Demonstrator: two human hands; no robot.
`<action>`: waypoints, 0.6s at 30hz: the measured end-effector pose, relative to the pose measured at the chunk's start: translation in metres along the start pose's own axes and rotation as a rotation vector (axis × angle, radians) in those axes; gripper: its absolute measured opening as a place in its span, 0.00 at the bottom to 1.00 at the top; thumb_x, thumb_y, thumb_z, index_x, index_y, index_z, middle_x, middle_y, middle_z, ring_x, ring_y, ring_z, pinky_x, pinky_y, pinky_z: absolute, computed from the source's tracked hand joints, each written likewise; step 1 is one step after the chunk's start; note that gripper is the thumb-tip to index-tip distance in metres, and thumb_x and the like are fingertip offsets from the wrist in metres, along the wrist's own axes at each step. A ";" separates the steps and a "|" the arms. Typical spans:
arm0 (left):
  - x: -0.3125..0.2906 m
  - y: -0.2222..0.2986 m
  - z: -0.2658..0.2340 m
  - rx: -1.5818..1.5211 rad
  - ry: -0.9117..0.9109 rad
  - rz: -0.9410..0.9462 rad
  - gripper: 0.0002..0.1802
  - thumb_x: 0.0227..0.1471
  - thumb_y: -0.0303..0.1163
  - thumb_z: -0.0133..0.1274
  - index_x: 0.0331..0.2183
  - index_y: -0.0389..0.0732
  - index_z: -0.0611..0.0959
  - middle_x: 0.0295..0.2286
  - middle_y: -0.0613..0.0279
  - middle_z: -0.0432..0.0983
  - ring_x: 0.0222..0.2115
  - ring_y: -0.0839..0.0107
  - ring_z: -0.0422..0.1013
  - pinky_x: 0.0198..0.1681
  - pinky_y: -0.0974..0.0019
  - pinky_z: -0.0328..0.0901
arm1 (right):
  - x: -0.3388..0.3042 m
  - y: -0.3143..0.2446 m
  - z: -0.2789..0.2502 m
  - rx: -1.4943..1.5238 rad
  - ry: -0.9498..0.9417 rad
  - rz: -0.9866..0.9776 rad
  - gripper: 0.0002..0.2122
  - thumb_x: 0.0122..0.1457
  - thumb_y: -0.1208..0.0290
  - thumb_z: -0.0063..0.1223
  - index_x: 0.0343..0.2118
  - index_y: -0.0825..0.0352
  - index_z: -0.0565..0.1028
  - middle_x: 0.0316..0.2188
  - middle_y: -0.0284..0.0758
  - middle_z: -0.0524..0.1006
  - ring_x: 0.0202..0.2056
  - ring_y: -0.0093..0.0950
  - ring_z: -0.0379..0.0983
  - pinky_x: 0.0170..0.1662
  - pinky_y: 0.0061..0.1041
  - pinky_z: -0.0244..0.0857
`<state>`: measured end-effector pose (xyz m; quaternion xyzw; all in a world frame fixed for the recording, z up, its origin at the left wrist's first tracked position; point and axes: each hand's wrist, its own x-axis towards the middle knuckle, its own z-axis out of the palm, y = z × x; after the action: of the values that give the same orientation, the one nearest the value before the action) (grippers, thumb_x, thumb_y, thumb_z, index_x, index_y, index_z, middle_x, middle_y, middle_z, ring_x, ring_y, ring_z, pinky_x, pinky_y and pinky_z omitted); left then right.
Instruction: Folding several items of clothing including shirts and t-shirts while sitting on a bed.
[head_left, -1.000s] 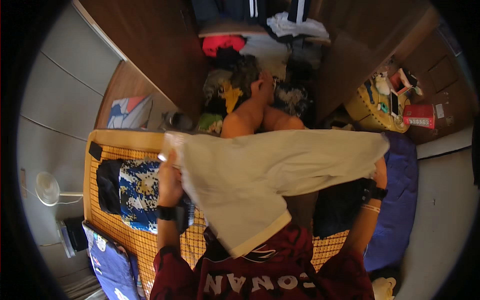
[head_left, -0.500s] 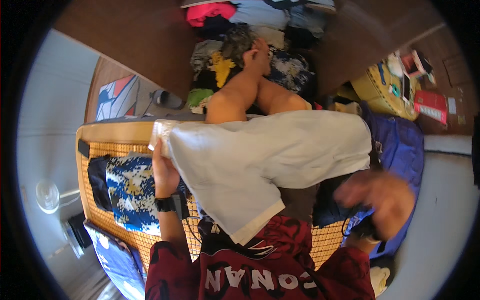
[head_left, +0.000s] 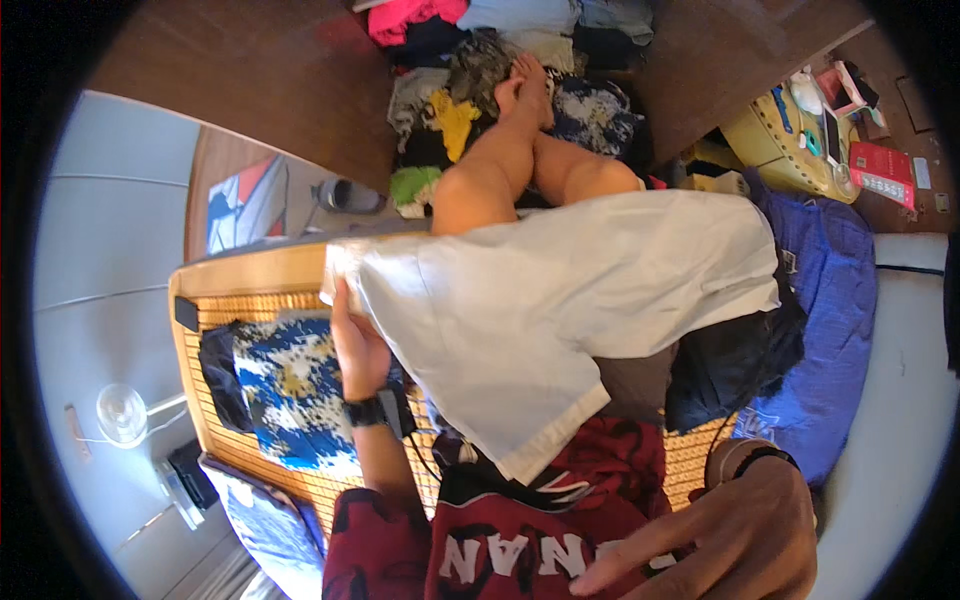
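Note:
A pair of light grey shorts (head_left: 540, 300) lies spread across my thighs, its waistband at the left and its legs toward the right. My left hand (head_left: 360, 345) is closed on the waistband edge, thumb on top and a dark watch at the wrist. My right hand (head_left: 740, 540) is away from the shorts, low at the right in front of my dark red shirt (head_left: 520, 540). It holds nothing that I can see, with its fingers stretched to the left and apart. A dark garment (head_left: 735, 365) lies just right of the shorts.
A blue-and-white patterned folded garment (head_left: 300, 390) rests on the woven mat at left. Ahead, a cabinet holds heaped clothes (head_left: 455, 120) under my feet. A blue-purple cloth (head_left: 825, 300) lies at right, near a yellow stool (head_left: 750, 135) with small items. A fan (head_left: 122, 415) stands left.
My right hand has moved from beside the dark garment down and inward, in front of my shirt. My left hand keeps its hold on the shorts. The whole view has shifted slightly.

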<state>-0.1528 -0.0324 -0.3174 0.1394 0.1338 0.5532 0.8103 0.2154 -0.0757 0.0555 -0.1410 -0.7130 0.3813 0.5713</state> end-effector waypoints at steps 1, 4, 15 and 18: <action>0.024 0.026 0.076 0.556 0.818 0.110 0.25 0.70 0.48 0.55 0.59 0.42 0.79 0.51 0.64 0.81 0.50 0.69 0.76 0.56 0.63 0.71 | -0.004 -0.011 -0.010 0.121 -0.300 0.147 0.15 0.69 0.69 0.56 0.49 0.78 0.83 0.49 0.45 0.85 0.47 0.38 0.83 0.38 0.33 0.75; -0.027 0.028 0.151 0.453 0.679 0.053 0.27 0.70 0.51 0.54 0.58 0.41 0.79 0.52 0.58 0.80 0.48 0.68 0.78 0.55 0.62 0.72 | -0.027 -0.007 0.037 0.417 0.074 -0.036 0.17 0.73 0.74 0.46 0.58 0.80 0.78 0.60 0.48 0.79 0.65 0.46 0.72 0.66 0.49 0.69; 0.002 0.037 0.109 0.367 0.765 0.162 0.27 0.71 0.47 0.51 0.60 0.37 0.78 0.53 0.56 0.81 0.52 0.64 0.79 0.57 0.58 0.73 | -0.079 0.023 -0.077 -0.962 -0.137 0.733 0.31 0.52 0.79 0.64 0.63 0.70 0.73 0.64 0.49 0.73 0.59 0.47 0.75 0.60 0.37 0.68; 0.010 0.025 0.127 0.502 0.757 0.257 0.26 0.69 0.42 0.57 0.59 0.35 0.78 0.52 0.57 0.82 0.51 0.68 0.79 0.54 0.62 0.74 | -0.139 0.058 -0.094 -1.051 -0.237 0.828 0.23 0.54 0.81 0.62 0.56 0.69 0.76 0.57 0.45 0.76 0.57 0.48 0.73 0.62 0.40 0.65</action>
<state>-0.1237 -0.0238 -0.1907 0.1352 0.5311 0.6115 0.5707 0.3307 -0.0891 -0.0785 -0.6185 -0.7486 0.1843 0.1520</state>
